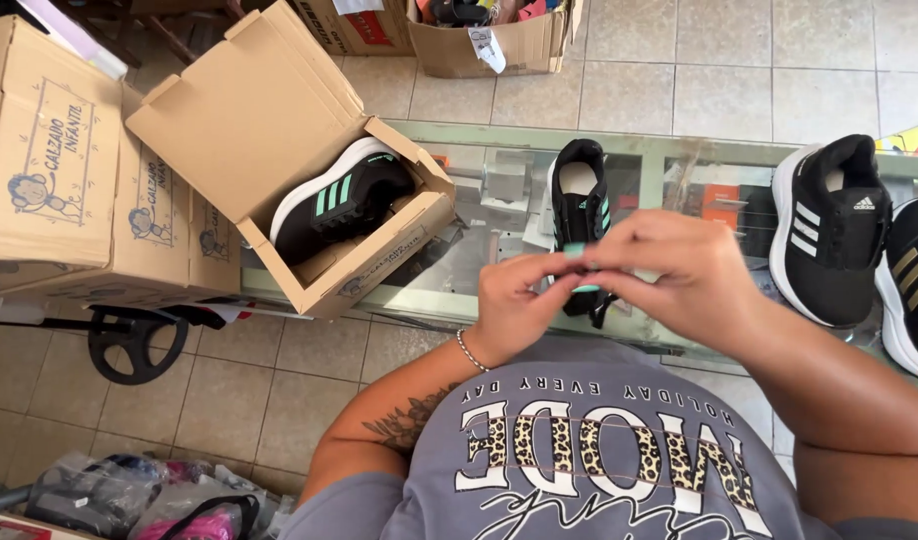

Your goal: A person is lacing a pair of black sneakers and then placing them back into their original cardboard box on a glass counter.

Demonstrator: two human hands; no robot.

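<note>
Hands (619, 290) pinch perhaps a lace over black sneaker (582, 215) on glass counter (499, 215); tiled floor (739, 70).

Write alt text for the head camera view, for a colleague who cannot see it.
Both hands, left hand and right hand, meet over a black sneaker with mint stripes on a glass counter, fingertips pinched together at its near end. Its mate lies in an open cardboard shoebox to the left; a black-and-white sneaker stands right.
</note>
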